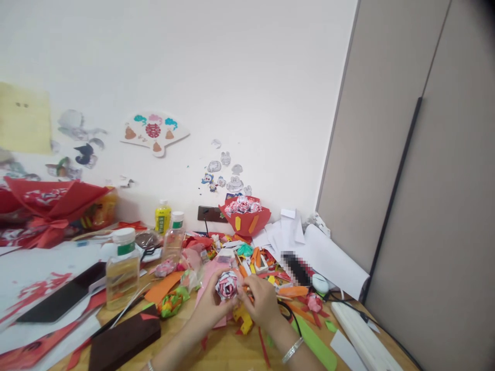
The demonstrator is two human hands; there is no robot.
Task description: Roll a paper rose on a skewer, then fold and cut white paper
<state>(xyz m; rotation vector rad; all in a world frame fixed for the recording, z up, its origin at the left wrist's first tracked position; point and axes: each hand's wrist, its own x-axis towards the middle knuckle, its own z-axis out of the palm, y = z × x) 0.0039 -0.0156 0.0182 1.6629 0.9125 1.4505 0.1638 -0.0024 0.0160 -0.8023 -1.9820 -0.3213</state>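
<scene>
A pink and white paper rose (227, 286) is held above the cluttered table, near the picture's lower middle. My left hand (212, 300) wraps round its left side and underside. The fingers of my right hand (258, 299) are closed at the rose's right edge; whether they pinch a petal is too small to tell. Beneath my hands lies yellow paper (243, 318). Behind them, a red-wrapped bouquet (244, 222) of similar roses stands against the wall.
Clear plastic jars (122, 278), a dark box (124, 337) and a black tablet (62, 293) lie to the left. Coloured paper scraps cover the middle. A white power strip (363, 335) and a rolled white sheet (334, 257) are at the right.
</scene>
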